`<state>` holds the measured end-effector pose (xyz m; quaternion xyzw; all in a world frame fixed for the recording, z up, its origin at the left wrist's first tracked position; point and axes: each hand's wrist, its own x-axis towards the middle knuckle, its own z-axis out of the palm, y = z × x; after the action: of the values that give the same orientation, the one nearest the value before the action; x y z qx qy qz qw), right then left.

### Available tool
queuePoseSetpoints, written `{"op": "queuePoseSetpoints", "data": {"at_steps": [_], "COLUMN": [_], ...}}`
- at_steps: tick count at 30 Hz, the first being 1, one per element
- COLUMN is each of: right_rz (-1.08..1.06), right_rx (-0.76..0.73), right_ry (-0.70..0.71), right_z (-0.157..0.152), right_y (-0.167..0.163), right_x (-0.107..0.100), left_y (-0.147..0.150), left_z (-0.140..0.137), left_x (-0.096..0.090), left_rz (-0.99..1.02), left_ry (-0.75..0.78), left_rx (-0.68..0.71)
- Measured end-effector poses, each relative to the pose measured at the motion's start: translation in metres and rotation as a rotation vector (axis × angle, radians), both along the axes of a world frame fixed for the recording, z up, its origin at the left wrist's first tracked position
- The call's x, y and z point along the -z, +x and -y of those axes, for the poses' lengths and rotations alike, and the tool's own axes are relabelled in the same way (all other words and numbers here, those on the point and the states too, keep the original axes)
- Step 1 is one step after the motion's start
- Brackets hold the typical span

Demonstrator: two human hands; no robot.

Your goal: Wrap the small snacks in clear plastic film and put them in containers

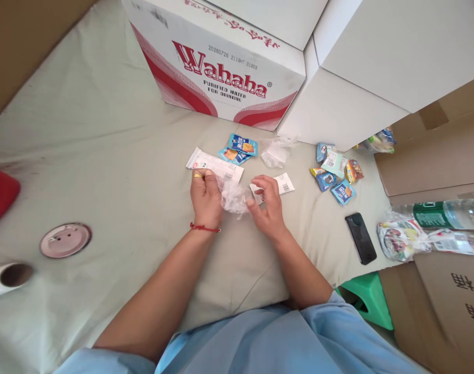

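Observation:
My left hand (205,200) is closed, its fingers pinching one side of a crumpled clear plastic bag (233,197). To the right of the bag is my right hand (268,210), fingers curved and apart; its thumb tip is close to the bag's edge, and whether it touches I cannot tell. Beyond my left hand lies a long white packet (215,165). A second white packet (285,184) is partly hidden behind my right hand. Two blue snack packets (242,145) lie overlapping farther back, and a second crumpled clear bag (275,153) rests beside them.
A Wahaha water carton (221,67) and white boxes (349,98) stand at the back. Right of my hands are several small snack packets (326,181), a black phone (360,238) and a plastic bottle (450,214). A round pin badge (65,240) and a cardboard tube (11,278) lie left.

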<state>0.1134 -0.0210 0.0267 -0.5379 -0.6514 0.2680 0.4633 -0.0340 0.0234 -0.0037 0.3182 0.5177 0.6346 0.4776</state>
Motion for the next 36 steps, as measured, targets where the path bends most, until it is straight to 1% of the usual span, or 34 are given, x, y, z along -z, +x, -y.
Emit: {"op": "queuePoseSetpoints", "data": {"at_steps": [1,2,3,5,6,8,11,13,15,17,19,20,22,25,26,28,30,31,33,36], "right_rz": [0.075,0.136,0.176,0.163,0.108,-0.071,-0.374,-0.513,-0.576,-0.568,-0.530,-0.509,-0.451,-0.269,-0.194,-0.049,0.057,0.076,0.006,-0.318], "right_rx": [-0.032,-0.067,-0.093,-0.082,-0.048,0.041,0.174,0.246,0.275,0.260,0.253,0.262,0.316,0.424,0.411,0.292,0.158,0.126,0.119,0.093], "right_ry": [0.073,0.113,0.120,0.064,0.018,-0.091,-0.237,-0.295,-0.315,-0.316,-0.296,-0.281,-0.242,-0.128,-0.088,-0.044,-0.060,-0.085,-0.160,-0.263], "right_z": [0.002,0.004,0.005,0.004,0.002,-0.004,-0.013,-0.018,-0.020,-0.021,-0.022,-0.022,-0.023,-0.021,-0.020,-0.017,-0.015,-0.015,-0.016,-0.020], "right_y": [-0.004,-0.007,-0.007,-0.004,0.000,0.011,0.025,0.029,0.030,0.030,0.031,0.033,0.037,0.041,0.041,0.037,0.030,0.027,0.025,0.031], "right_x": [-0.002,-0.003,-0.003,-0.003,-0.001,0.002,0.005,0.005,0.006,0.007,0.009,0.010,0.010,0.008,0.007,0.006,0.008,0.010,0.013,0.011], "left_y": [-0.001,-0.001,-0.001,0.000,0.000,0.002,0.003,0.003,0.003,0.003,0.002,0.001,0.000,-0.002,-0.002,-0.002,-0.002,-0.002,-0.002,-0.004], "left_z": [0.001,0.001,0.001,0.000,-0.001,-0.003,-0.003,-0.001,0.002,0.005,0.006,0.006,0.004,0.001,0.001,0.001,0.003,0.004,0.006,0.007], "left_x": [-0.001,-0.002,-0.003,-0.005,-0.005,-0.006,-0.008,-0.012,-0.017,-0.020,-0.020,-0.020,-0.017,-0.015,-0.015,-0.016,-0.019,-0.020,-0.023,-0.027], "left_rz": [-0.083,-0.150,-0.185,-0.135,-0.081,0.019,0.083,0.131,0.165,0.122,0.041,0.020,0.038,0.091,0.093,0.085,0.068,0.060,0.057,0.128], "left_ry": [0.017,0.037,0.053,0.050,0.042,0.021,-0.011,-0.051,-0.096,-0.123,-0.138,-0.146,-0.150,-0.116,-0.104,-0.093,-0.091,-0.090,-0.089,-0.087], "left_rx": [-0.053,-0.114,-0.166,-0.149,-0.124,-0.064,0.032,0.120,0.254,0.406,0.494,0.498,0.455,0.381,0.366,0.365,0.415,0.447,0.503,0.534]}}
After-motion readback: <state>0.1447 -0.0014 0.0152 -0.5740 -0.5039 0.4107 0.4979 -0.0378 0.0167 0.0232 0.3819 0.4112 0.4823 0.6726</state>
